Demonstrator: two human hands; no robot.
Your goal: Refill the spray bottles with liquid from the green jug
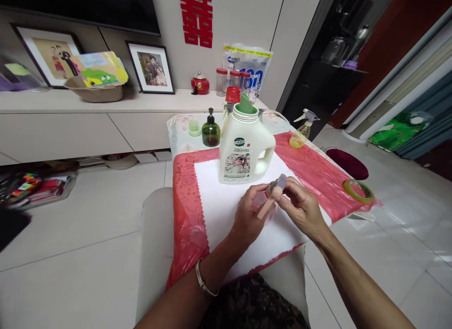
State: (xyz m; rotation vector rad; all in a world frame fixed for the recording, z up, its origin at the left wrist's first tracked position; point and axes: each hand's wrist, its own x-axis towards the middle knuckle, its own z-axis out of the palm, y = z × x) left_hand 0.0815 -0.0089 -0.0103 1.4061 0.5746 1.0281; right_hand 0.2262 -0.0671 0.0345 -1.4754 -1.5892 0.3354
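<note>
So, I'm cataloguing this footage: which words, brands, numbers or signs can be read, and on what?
"SilkGarden": white jug
"囍": red wall cut-out
"100" or "160", middle digit unclear: plastic bag
Too small or blurred: other print on jug and bag; emblem on red pot

The left hand [249,213] and the right hand [304,209] are bare, and so are the forearms [356,270]. A thin, shiny, silvery bangle [200,276] goes round the left one. The dark clothes [247,303] have little brownish patches, too blurry to make out.
</note>
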